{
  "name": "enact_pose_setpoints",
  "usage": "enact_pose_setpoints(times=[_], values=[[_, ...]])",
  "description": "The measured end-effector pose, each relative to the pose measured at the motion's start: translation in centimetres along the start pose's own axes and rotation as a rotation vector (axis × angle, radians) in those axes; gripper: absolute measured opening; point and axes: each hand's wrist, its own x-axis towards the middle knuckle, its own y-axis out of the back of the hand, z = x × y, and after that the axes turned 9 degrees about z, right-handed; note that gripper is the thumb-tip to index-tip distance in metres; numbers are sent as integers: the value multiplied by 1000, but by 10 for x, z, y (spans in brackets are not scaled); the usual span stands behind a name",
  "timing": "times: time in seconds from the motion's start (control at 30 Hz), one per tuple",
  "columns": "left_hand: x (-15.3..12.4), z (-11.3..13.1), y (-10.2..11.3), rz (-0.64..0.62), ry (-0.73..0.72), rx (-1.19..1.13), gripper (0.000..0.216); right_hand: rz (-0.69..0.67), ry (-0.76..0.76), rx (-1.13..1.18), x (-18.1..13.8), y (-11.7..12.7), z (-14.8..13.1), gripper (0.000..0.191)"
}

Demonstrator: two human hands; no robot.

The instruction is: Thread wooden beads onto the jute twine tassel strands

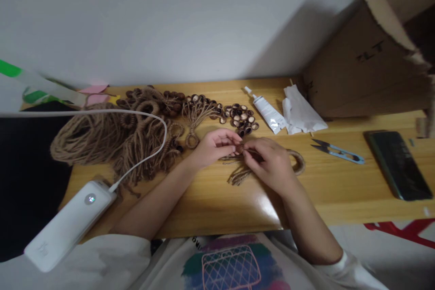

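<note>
"Two-handed job?"
"Yep, my left hand (217, 148) and right hand (272, 161) are pinching a small brown piece (239, 148), rope ring (301, 163) beside the right."
"Any writing?"
"Cardboard box (346, 84) says '?LT', first letter blurry; print on the white tube (270, 113) is too small. Between my forearms, tabletop (220, 206) runs to the front edge."

"LT" on cardbd box (360, 77), "ing" on shirt (231, 265), pwr-bank digits (90, 199) blurry
</note>
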Motion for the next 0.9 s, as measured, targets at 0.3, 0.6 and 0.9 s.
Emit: enact_pose_setpoints(times=[0.3,0.6,0.9], values=[[0,-2,1,-2,12,14,21,-5,4,-11,0,-1,0,8],[0,-1,1,-21,6,-9,21,-7,8,-2,-1,1,0,7],[1,-1,1,-11,-2,14,22,94,-75,62,1,14,-2,8]])
